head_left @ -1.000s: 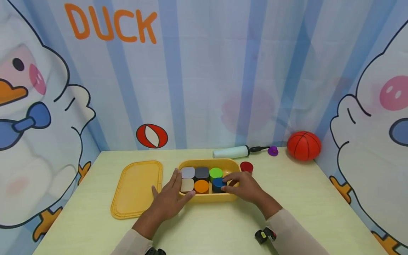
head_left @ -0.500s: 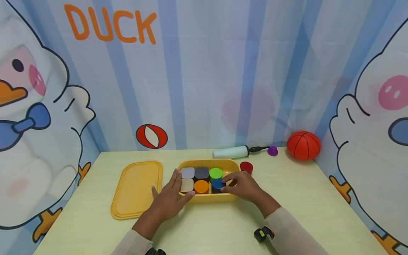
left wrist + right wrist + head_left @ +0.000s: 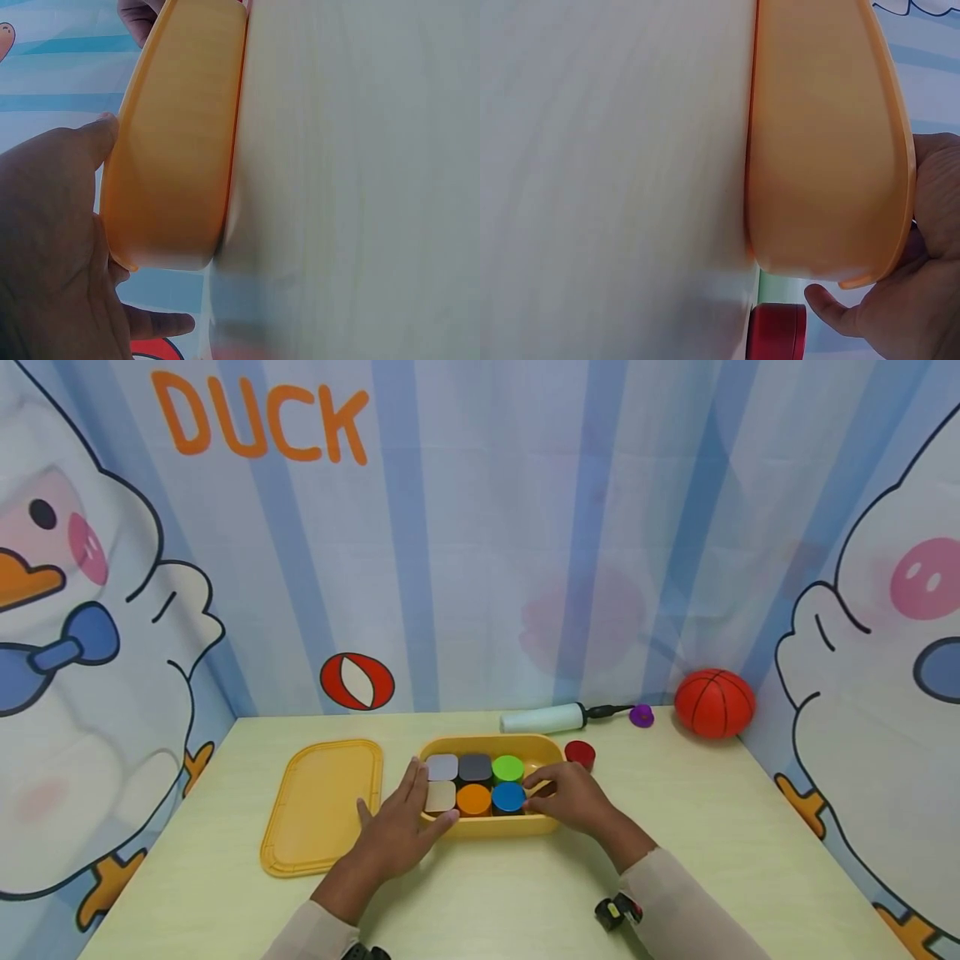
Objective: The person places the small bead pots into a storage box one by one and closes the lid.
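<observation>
A yellow box (image 3: pixel 489 829) on the table holds two rows of coloured pieces. Three are square: lavender (image 3: pixel 442 767), dark grey (image 3: pixel 475 767) and cream (image 3: pixel 441 796). Green (image 3: pixel 508 767), orange (image 3: pixel 474 799) and blue (image 3: pixel 508 797) pieces have round tops. My left hand (image 3: pixel 400 825) rests on the box's left end, fingers extended and thumb at the front rim; the left wrist view shows its outer wall (image 3: pixel 176 150). Over the right end is my right hand (image 3: pixel 572 797), its thumb and index fingertips apart, right at the blue piece's right edge.
A yellow lid (image 3: pixel 322 810) lies left of the box. Close behind the right hand stands a red cylinder (image 3: pixel 581 753), also in the right wrist view (image 3: pixel 777 331). Along the back are a pale hand pump (image 3: pixel 543 718), a small purple object (image 3: pixel 642 716) and a red ball (image 3: pixel 715 703).
The blue piece has shifted slightly left, settling beside the orange one. My right fingertips have come off its top to its right edge. My left hand has stayed still.
</observation>
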`<state>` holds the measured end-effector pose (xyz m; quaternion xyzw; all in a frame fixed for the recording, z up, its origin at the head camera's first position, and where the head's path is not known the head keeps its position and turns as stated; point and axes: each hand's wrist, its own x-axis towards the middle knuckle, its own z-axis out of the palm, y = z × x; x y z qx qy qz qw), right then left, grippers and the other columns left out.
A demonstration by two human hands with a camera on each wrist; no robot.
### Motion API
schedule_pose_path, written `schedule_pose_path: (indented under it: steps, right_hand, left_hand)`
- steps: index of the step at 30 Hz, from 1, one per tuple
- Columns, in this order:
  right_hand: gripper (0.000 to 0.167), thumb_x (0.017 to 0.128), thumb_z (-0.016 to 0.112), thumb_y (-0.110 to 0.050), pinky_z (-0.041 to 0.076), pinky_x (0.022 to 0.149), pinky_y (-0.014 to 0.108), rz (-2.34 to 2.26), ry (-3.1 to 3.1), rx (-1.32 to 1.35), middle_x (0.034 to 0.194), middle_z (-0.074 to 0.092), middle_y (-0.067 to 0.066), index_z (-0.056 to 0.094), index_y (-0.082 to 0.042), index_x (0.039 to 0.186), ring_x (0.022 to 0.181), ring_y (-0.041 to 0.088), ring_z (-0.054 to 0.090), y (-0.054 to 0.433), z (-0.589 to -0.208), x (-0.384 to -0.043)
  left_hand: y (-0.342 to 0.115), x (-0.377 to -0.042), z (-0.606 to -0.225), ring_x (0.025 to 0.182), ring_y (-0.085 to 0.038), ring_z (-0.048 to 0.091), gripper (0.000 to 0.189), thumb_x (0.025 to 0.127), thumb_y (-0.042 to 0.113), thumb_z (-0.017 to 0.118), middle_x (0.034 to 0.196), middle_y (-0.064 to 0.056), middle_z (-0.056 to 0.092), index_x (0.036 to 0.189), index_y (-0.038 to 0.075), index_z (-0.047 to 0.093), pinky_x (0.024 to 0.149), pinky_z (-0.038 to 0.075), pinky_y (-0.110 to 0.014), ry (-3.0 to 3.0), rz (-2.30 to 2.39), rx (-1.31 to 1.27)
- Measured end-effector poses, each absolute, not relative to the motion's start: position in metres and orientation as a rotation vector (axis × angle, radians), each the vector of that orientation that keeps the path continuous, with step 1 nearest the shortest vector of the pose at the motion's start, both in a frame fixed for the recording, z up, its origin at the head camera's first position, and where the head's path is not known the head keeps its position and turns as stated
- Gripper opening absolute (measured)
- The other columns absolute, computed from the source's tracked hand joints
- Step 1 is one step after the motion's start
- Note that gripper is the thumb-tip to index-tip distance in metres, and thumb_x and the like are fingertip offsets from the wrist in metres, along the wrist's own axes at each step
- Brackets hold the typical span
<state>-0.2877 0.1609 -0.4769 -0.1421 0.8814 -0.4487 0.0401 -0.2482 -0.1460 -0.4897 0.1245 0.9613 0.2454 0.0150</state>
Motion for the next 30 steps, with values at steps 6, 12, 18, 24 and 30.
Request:
schedule_pose_path:
  steps: [6, 12, 18, 24, 30]
  right_hand:
    - [0.018, 0.094, 0.085, -0.005, 0.069, 0.081, 0.034, -1.37, 2.719, -0.44, 0.116, 0.081, 0.012, 0.084, -0.004, 0.112, 0.097, 0.026, 0.083, 0.161, -0.476, -0.287]
    - [0.019, 0.096, 0.084, -0.008, 0.068, 0.089, 0.04, -1.39, 2.796, -0.431, 0.117, 0.081, 0.01, 0.084, -0.005, 0.115, 0.104, 0.026, 0.079, 0.162, -0.475, -0.287]
    - [0.018, 0.099, 0.082, -0.014, 0.056, 0.115, 0.057, -1.494, 2.926, -0.458, 0.127, 0.081, 0.011, 0.085, -0.006, 0.114, 0.128, 0.036, 0.071, 0.169, -0.48, -0.292]
    - [0.018, 0.1, 0.08, -0.008, 0.057, 0.113, 0.054, -1.706, 2.978, -0.435, 0.136, 0.074, 0.017, 0.082, 0.003, 0.114, 0.133, 0.039, 0.067, 0.178, -0.484, -0.297]
    - [0.019, 0.101, 0.079, -0.009, 0.048, 0.123, 0.057, -1.746, 3.022, -0.332, 0.142, 0.068, 0.019, 0.082, 0.002, 0.116, 0.139, 0.041, 0.062, 0.188, -0.491, -0.302]
  left_hand:
    - [-0.146, -0.247, -0.487, 0.163, -0.046, 0.038, 0.101, 0.105, 0.077, 0.047, 0.187, -0.005, 0.005, 0.177, 0.015, 0.013, 0.118, -0.004, -0.093, 2.983, 0.754, 0.382]
    - [-0.146, -0.248, -0.488, 0.163, -0.044, 0.038, 0.1, 0.106, 0.077, 0.045, 0.187, -0.003, 0.003, 0.178, 0.017, 0.012, 0.119, -0.004, -0.093, 2.982, 0.744, 0.376]
    - [-0.146, -0.248, -0.49, 0.163, -0.044, 0.039, 0.101, 0.105, 0.079, 0.044, 0.187, -0.002, 0.003, 0.178, 0.017, 0.012, 0.118, -0.003, -0.094, 2.987, 0.74, 0.38]
    - [-0.146, -0.249, -0.491, 0.163, -0.044, 0.039, 0.1, 0.105, 0.078, 0.045, 0.187, -0.002, 0.003, 0.178, 0.016, 0.012, 0.118, -0.003, -0.094, 2.991, 0.739, 0.383]
    - [-0.146, -0.249, -0.491, 0.163, -0.045, 0.039, 0.1, 0.106, 0.078, 0.045, 0.187, -0.002, 0.003, 0.178, 0.017, 0.011, 0.118, -0.003, -0.093, 2.988, 0.741, 0.38]
